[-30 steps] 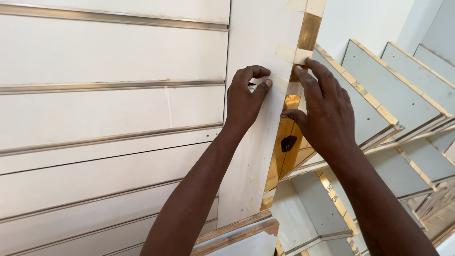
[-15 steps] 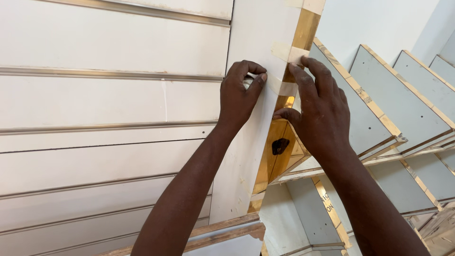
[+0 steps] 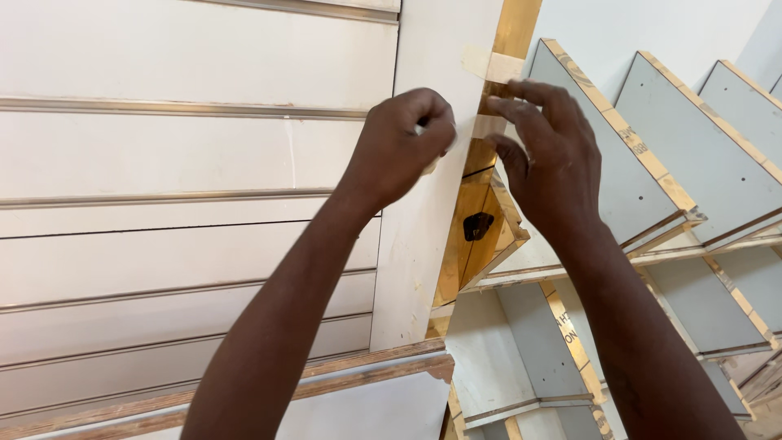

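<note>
A tall white panel [image 3: 432, 204] stands upright with a glossy gold edge strip [image 3: 515, 28] along its right side. A piece of beige masking tape [image 3: 491, 65] crosses that edge near the top, and a second piece [image 3: 487, 125] lies just below. My left hand [image 3: 403, 147] is curled against the panel's face, pinching the left end of the lower tape. My right hand [image 3: 546, 151] presses its fingers on the gold edge, at the right end of that tape.
A white slatted wall panel [image 3: 163, 204] with metal grooves fills the left. Grey boards with gold-edged rims [image 3: 652, 163] lean in rows at the right. A wooden box part with a dark cut-out [image 3: 479, 226] sits behind the panel. A wood-edged board [image 3: 366, 367] lies below.
Both hands have stayed on the panel's edge while the view closed in slightly. My right fingers have slid up along the gold edge, and the lower tape piece now lies across the corner.
</note>
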